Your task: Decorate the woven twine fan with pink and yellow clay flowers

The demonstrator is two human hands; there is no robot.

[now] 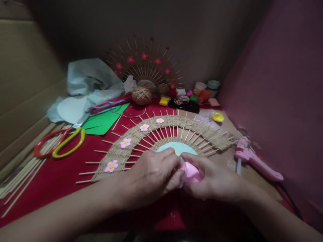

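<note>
A packet of soft pink clay (192,173) in clear plastic is held between both hands, above the near edge of a half-round fan. My left hand (151,174) is closed, its fingers pinching the plastic on the packet's left side. Wrapped round the right side of the pink lump is my right hand (213,176). Behind them lies the woven twine fan (133,133) with thin wooden sticks radiating outward. Several pink flowers (125,143) with yellow centres sit along its left half. A pale blue half disc (174,145) at its centre is partly hidden by my hands.
Scissors (68,148) and loose wooden sticks (22,183) lie left, near a green sheet (106,121). A pink glue gun (259,163) rests right, on cardboard. Behind are a twine ball (141,95), a yellow clay packet (218,117) and another flowered fan (137,59) against the wall.
</note>
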